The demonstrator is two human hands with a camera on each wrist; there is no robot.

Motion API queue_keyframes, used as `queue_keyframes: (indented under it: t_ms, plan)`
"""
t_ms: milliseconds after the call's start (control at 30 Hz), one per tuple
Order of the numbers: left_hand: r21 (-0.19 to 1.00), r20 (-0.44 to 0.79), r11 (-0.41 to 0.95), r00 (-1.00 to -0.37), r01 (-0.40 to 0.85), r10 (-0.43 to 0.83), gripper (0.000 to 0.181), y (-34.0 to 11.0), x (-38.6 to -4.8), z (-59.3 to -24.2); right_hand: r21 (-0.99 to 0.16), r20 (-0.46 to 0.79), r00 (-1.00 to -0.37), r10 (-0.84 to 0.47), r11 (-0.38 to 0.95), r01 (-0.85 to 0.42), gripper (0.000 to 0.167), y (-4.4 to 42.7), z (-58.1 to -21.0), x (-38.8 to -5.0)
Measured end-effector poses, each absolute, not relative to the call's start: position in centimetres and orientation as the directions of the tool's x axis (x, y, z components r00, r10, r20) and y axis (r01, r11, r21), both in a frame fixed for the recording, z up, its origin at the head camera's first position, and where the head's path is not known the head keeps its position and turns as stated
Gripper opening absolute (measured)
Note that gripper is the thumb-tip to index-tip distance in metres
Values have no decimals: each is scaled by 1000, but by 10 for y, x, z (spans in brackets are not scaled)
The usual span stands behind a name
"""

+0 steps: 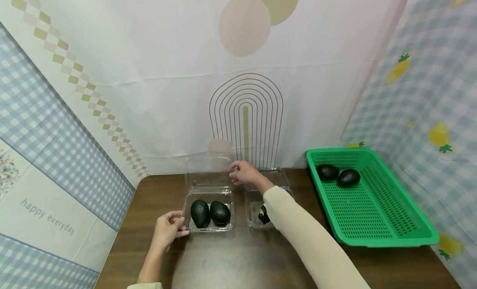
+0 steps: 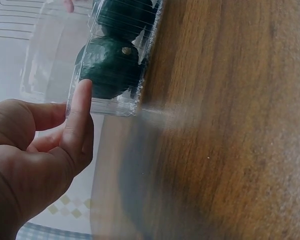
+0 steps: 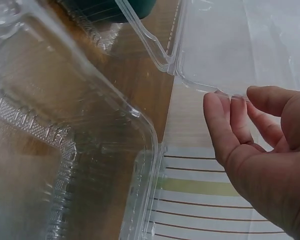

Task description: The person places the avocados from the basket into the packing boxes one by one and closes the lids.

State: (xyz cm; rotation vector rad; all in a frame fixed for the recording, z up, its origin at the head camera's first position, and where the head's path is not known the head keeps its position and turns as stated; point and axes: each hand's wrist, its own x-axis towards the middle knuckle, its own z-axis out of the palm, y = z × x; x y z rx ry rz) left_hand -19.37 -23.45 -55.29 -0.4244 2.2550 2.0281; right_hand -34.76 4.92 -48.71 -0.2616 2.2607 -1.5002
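A clear plastic clamshell container (image 1: 212, 230) stands on the table with its lid (image 1: 208, 177) raised at the back. Two dark green avocados (image 1: 200, 213) lie side by side inside. My left hand (image 1: 168, 229) holds the container's left front edge, thumb at the rim and a finger along the wall (image 2: 102, 106). At the lid's right upper corner, my right hand (image 1: 244, 173) pinches the edge between thumb and fingers (image 3: 222, 122). Right of it, a second clamshell (image 1: 255, 225) stands with its lid up, partly hidden by my right sleeve; something dark shows there.
On the right of the table sits a green plastic basket (image 1: 372, 241) with two dark avocados (image 1: 348, 178) near its back left. A patterned cloth (image 1: 167, 115) hangs behind the wooden table (image 1: 216, 260). Checked cloth (image 1: 421, 115) borders the right side.
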Motion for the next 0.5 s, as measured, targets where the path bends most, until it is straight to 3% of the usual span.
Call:
queue_keyframes:
  t_ms: [267, 500]
  plan:
    - [964, -232, 98, -960, -249, -157, 36, -235, -192, -554, -892, -144, -898, -416, 447, -64, 22, 53, -485, -336]
    - [968, -222, 87, -963, -237, -151, 37, -235, -194, -555, -806, -38, -891, -452, 541, -240, 25, 58, -487, -332]
